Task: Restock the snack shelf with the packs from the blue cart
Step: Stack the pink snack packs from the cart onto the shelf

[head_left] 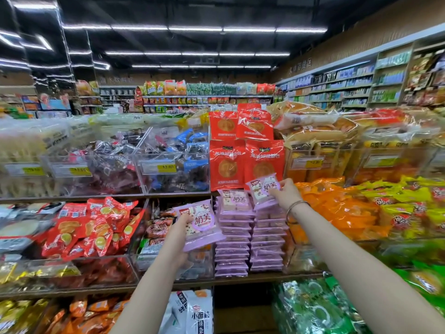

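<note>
Two tall stacks of lilac snack packs (232, 239) stand side by side on the middle shelf (265, 277). My right hand (286, 192) grips one lilac pack (263, 189) tilted just above the right stack. My left hand (179, 233) holds a small bundle of the same lilac packs (201, 225) in front of the left stack, a little to its left. The blue cart is not in view.
Red bread bags (245, 162) stand right behind the lilac stacks. Clear bins with price tags (166, 168) fill the upper shelf at left. Red snack packets (89, 227) lie left, orange bags (337, 208) right. White bags (190, 312) and green bags (320, 309) sit below.
</note>
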